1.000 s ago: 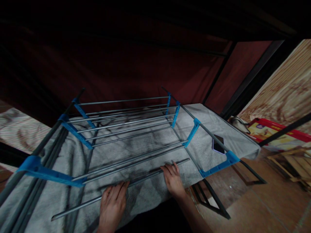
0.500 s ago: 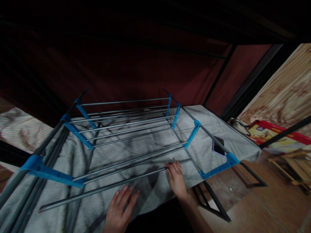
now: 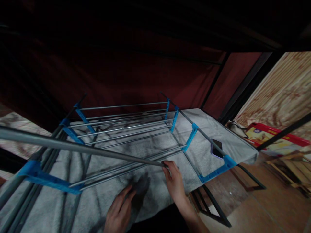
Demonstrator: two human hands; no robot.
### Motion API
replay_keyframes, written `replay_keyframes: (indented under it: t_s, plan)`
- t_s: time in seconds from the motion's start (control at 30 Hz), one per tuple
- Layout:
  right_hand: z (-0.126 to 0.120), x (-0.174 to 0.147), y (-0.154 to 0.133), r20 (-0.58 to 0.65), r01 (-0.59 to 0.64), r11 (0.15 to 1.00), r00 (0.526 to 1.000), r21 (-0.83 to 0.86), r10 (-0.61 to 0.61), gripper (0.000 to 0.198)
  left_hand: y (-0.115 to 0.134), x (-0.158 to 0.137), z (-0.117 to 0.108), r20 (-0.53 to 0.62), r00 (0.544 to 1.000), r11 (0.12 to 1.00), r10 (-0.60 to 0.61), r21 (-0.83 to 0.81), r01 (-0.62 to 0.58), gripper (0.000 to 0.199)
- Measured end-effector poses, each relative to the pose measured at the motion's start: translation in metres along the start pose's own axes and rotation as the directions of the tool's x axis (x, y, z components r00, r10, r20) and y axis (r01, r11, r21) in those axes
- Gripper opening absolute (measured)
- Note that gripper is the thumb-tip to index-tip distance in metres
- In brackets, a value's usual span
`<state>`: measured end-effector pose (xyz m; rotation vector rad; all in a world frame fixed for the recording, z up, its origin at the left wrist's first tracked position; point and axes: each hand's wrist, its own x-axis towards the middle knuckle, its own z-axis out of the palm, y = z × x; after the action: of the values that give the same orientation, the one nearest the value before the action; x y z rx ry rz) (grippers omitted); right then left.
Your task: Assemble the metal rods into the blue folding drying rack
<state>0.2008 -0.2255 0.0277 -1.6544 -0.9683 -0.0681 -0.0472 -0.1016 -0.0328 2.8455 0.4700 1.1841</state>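
My right hand (image 3: 174, 181) pinches a loose grey metal tube (image 3: 97, 149) close to its right end. That tube rises to the left, runs out of the frame and passes in front of the rack. My left hand (image 3: 120, 208) is low over the grey cloth (image 3: 150, 194), holding nothing, its fingers bent and apart. Ahead lies a partly assembled rack (image 3: 132, 127) of grey tubes joined by blue plastic brackets. The nearest brackets are a left one (image 3: 51, 179) and a right one (image 3: 216, 171). Two crossbars (image 3: 131, 166) span the rack just beyond my hands.
A phone (image 3: 217, 148) lies on the cloth beyond the rack's right side rail. Several long tubes (image 3: 31, 197) lie along the left. A red and yellow box (image 3: 274, 137) and a wooden stool-like frame (image 3: 291, 166) are at the right. Dark metal legs (image 3: 211, 207) stand below the edge.
My right hand has lifted the loose tube off the cloth; its left end has swung up and out of frame. My left hand stays low, with its fingers drawn in slightly.
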Motion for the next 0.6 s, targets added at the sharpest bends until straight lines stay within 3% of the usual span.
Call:
replay_keyframes:
  t_s: [0.27,0.4,0.5,0.6]
  plan:
    - [0.003,0.0,-0.006,-0.007,-0.005,0.998,1.0,0.064,0.005,0.02,-0.002,0.002,0.009,-0.022,0.999,0.997,-0.026,-0.072,0.025,0.041]
    - [0.004,0.0,-0.001,-0.008,0.012,0.998,1.0,0.067,-0.012,0.02,0.004,0.012,0.011,-0.052,0.987,0.978,-0.151,-0.156,0.141,0.035]
    - [0.003,-0.002,0.004,0.027,0.005,0.999,1.0,0.051,-0.006,0.02,0.011,0.026,0.009,-0.055,0.943,0.912,-0.327,-0.278,0.3,0.031]
    - [0.002,-0.007,0.011,0.077,-0.012,1.0,0.997,0.019,0.01,0.022,0.016,0.043,0.004,0.013,0.841,0.754,-0.541,-0.435,0.492,0.025]
